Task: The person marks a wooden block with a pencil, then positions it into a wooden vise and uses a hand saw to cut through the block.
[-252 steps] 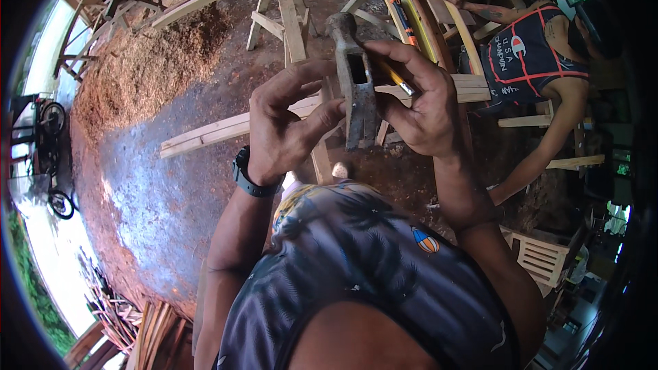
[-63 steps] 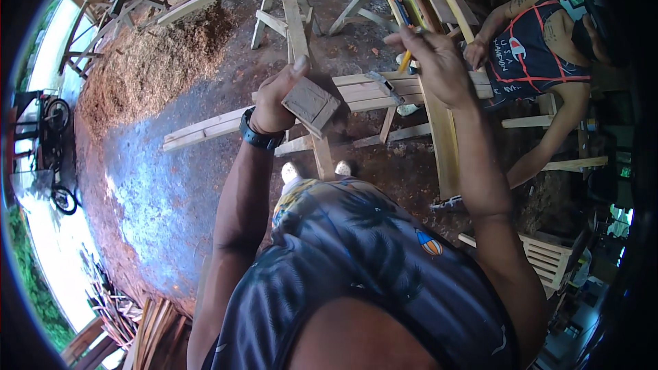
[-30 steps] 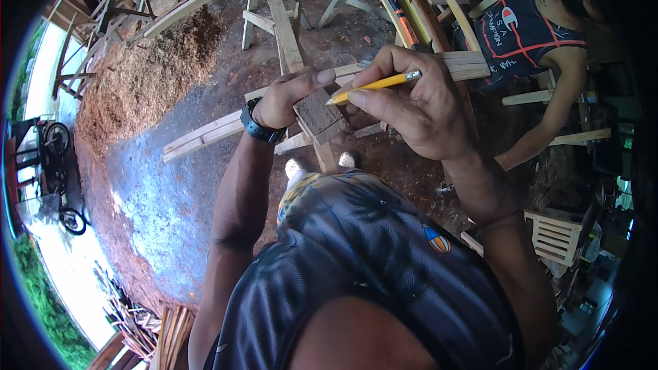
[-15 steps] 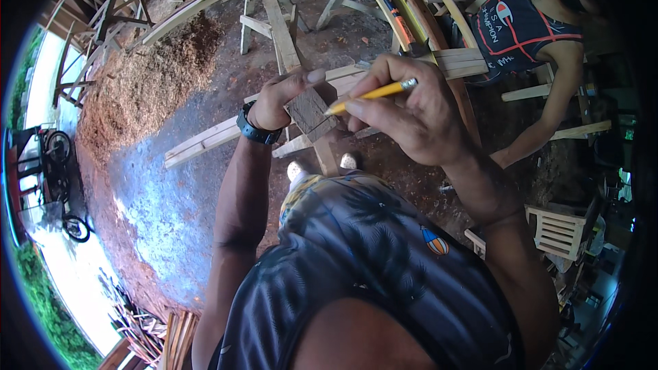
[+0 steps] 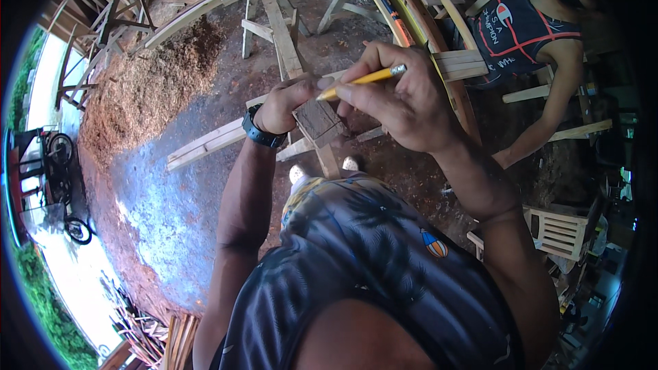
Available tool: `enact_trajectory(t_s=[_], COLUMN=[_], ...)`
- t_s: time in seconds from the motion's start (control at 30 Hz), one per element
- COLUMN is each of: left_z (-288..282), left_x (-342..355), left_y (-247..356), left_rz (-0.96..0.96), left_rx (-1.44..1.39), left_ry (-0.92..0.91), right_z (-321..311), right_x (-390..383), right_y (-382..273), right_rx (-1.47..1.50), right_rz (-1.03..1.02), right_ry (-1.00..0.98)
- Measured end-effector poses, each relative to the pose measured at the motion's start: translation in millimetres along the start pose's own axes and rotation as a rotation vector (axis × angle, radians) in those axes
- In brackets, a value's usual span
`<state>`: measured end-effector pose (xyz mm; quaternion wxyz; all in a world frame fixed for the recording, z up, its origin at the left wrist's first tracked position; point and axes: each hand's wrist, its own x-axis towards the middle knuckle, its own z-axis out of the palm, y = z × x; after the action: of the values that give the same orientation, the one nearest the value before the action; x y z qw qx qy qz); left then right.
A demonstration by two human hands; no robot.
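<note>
My left hand point(image 5: 288, 106), a dark watch at its wrist, is closed on the side of a dark square wooden block point(image 5: 317, 122), thumb up by the block's upper edge. Faint lines cross the block's face. My right hand point(image 5: 404, 106) is closed round a yellow pencil point(image 5: 367, 79), fingers pinched, the pencil's point at the block's upper edge beside my left thumb. Pale boards point(image 5: 205, 144) on a plank trestle point(image 5: 286, 41) lie beneath both hands, partly hidden by them.
A co-worker point(image 5: 528, 41) bends at the right, one hand on a long strip. An orange-and-black tool point(image 5: 392, 14) lies on a long board. Curved timber point(image 5: 185, 14) crosses the top. A sawdust pile point(image 5: 137, 96), a motorcycle point(image 5: 55, 164) and scrap wood point(image 5: 137, 329) are at the left.
The hammer held earlier was set on the boards and is now out of sight. The block and pencil came into my hands; the pencil point has since moved up toward my left thumb.
</note>
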<state>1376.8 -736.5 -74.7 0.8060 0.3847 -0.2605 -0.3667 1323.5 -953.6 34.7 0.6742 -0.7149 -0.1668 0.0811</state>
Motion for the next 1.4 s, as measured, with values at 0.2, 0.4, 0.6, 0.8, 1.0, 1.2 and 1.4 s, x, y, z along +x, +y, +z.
enact_trajectory(t_s=[0.2, 0.4, 0.6, 0.8, 1.0, 1.2, 1.4], left_z=[5, 3, 48, 76, 80, 90, 92], left_x=[-2, 7, 4, 12, 12, 10, 10], left_y=[0, -7, -23, -37, -28, -20, -22], left_rz=[0.018, 0.106, 0.393, 0.472, 0.467, 0.494, 0.501], left_rx=[0.491, 0.050, 0.461, 0.625, 0.785, 1.106, 1.076], left_ry=[0.360, 0.193, 0.413, 0.685, 0.694, 0.728, 0.764], right_z=[0, -19, -13, -9, -8, -5, -7], right_x=[3, 12, -4, -14, -15, -13, -10], right_y=[-2, -11, -9, -4, -4, -3, 0], right_rx=[-0.045, 0.019, -0.012, 0.057, -0.005, 0.027, 0.043], right_rz=[-0.113, -0.178, -0.113, -0.053, -0.017, -0.017, -0.014], right_ry=[-0.040, 0.135, 0.153, 0.153, 0.172, 0.198, 0.198])
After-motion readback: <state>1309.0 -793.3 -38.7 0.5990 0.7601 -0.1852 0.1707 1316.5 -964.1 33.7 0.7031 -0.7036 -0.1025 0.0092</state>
